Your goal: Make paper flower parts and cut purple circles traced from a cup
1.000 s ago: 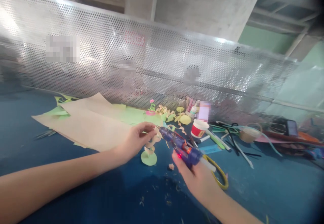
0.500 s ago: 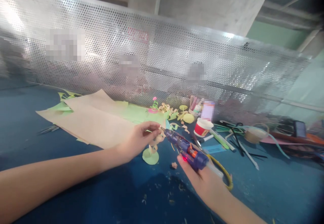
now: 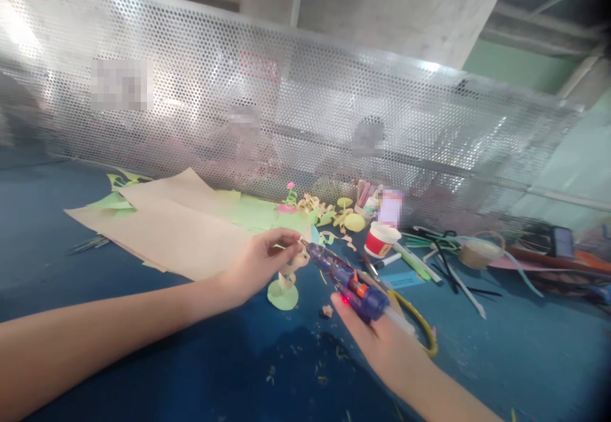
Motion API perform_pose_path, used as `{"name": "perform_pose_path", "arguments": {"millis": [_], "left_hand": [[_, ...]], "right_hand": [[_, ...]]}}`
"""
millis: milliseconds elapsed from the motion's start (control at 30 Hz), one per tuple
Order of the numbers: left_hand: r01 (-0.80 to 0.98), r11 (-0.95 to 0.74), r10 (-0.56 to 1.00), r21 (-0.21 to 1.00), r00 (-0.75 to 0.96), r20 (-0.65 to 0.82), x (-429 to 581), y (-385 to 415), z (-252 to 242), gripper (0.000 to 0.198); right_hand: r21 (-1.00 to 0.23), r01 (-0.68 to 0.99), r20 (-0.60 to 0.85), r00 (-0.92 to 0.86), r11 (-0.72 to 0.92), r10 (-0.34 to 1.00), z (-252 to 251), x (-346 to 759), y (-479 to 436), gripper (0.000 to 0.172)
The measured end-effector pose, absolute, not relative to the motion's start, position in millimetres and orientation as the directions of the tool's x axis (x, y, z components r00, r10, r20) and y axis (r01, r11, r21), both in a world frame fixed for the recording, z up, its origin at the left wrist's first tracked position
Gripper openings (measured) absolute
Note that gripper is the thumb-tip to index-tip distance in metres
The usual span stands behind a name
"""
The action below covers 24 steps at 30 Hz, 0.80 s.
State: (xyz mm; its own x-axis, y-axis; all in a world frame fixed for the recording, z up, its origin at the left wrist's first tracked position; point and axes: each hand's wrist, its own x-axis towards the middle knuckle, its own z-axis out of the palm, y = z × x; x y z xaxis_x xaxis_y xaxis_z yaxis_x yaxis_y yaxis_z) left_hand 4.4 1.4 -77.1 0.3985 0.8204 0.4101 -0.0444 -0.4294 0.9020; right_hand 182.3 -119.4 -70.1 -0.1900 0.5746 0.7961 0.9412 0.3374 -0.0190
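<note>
My right hand (image 3: 389,345) is wrapped round a purple hot glue gun (image 3: 341,275), with a clear glue stick (image 3: 400,321) jutting from its back end. A red light glows by my thumb. The gun's nozzle points left and meets the fingertips of my left hand (image 3: 267,256). Those fingers pinch the top of a small paper figure (image 3: 289,275), made of curled peach strips standing on a round green paper base (image 3: 282,295). Exactly which bit of paper sits between the fingertips is too small to make out.
Large peach paper sheets (image 3: 172,225) lie to the left over green ones, with scissors (image 3: 89,244) beside them. Behind are paper curls and discs (image 3: 354,221). A red-and-white paper cup (image 3: 382,240), pens (image 3: 415,263) and a yellow ring (image 3: 420,320) are to the right. Perforated metal panel (image 3: 305,110) borders the back.
Almost nothing differs. The glue gun and my right hand have shifted very slightly to the left, its nozzle staying at my left fingertips.
</note>
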Motion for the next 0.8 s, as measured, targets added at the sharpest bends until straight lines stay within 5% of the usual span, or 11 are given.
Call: {"name": "perform_pose_path", "arguments": {"millis": [800], "left_hand": [[-0.066,-0.375,0.845,0.925,0.386,0.370,6.1,-1.9,-74.5,0.027]], "right_hand": [[-0.083,0.940,0.765,-0.152,0.330,0.626,-61.1,181.4,-122.7,0.036]]}}
